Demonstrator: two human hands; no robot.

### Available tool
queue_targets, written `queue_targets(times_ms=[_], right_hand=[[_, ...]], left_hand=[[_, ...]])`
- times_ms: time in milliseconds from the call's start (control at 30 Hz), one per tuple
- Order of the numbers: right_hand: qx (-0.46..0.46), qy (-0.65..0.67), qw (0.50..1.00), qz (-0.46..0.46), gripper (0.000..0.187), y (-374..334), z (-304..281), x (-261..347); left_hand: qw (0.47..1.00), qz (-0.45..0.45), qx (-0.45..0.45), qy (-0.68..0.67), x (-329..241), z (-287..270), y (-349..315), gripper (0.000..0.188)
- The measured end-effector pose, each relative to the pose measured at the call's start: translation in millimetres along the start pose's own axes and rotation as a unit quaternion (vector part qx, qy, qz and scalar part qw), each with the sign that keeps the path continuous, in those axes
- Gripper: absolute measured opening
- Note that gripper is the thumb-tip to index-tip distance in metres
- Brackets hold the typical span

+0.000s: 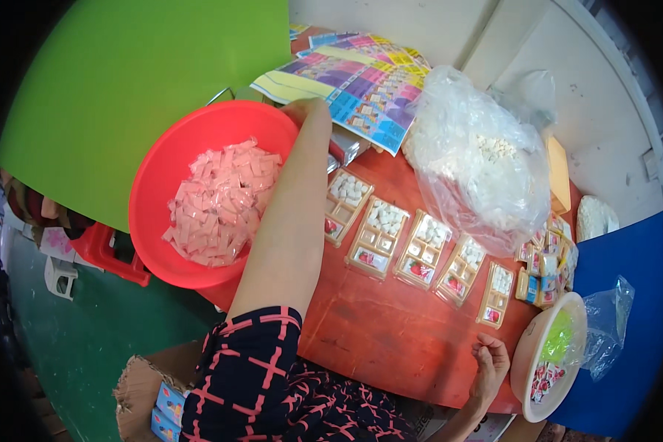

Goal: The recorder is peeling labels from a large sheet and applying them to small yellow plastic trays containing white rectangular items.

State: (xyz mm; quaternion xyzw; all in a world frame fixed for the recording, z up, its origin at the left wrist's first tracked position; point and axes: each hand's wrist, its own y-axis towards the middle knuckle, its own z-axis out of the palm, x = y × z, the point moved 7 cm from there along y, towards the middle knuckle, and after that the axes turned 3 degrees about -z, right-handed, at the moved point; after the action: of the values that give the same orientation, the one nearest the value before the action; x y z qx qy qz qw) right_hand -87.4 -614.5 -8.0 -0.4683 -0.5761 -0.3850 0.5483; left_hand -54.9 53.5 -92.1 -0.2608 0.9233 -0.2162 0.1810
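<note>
My left arm stretches across the right side of a large red basin [151, 169] heaped with small pink clear-wrapped packets [225, 206]. At its far rim is my left hand [302, 110], close to the printed colour sheets [368, 88]; its fingers are mostly hidden. My right hand [490, 368] hovers at the table's near right, fingers loosely bent and apart, nothing visible in them. It is just left of a cream bowl [521, 368] holding red-and-white sachets [545, 381] and something bright green [558, 335]. Beyond it stands a row of several compartment trays [421, 249] with white pieces and strawberry-print packets.
A big clear plastic bag [479, 162] of white pieces lies at the back of the red table [368, 317]. Packed trays [549, 258] are piled at the right. A green panel [147, 66] rises behind the basin; a cardboard box [140, 387] sits below left.
</note>
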Motion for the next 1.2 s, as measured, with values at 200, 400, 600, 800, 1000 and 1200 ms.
queue_targets(times_ms=[200,400,600,800,1000,1200], right_hand=[[0.038,0.029,0.999,0.017,0.020,-4.0,28.9,4.3],[0.094,0.037,0.995,0.013,0.019,-6.9,52.5,11.2],[0.142,-0.032,0.985,-0.089,0.018,21.4,86.5,68.0],[0.199,-0.078,0.915,-0.341,0.034,68.2,188.8,176.2],[0.153,-0.210,0.661,-0.704,0.080,47.4,324.3,288.7],[0.225,-0.280,0.449,-0.818,0.048,8.4,414.6,290.3]], left_hand=[[0.953,0.117,0.114,-0.253,-21.4,15.2,18.2,0.038],[0.756,0.383,0.045,-0.529,-32.8,-42.2,-26.8,0.027],[0.522,0.737,-0.059,-0.425,27.4,-180.9,-150.0,0.015],[0.531,0.813,-0.096,-0.218,115.1,-228.3,-176.1,0.024],[0.404,0.881,-0.226,-0.095,208.3,-221.6,-168.8,0.031],[0.416,0.881,-0.217,-0.060,244.2,-217.9,-148.9,0.029]])
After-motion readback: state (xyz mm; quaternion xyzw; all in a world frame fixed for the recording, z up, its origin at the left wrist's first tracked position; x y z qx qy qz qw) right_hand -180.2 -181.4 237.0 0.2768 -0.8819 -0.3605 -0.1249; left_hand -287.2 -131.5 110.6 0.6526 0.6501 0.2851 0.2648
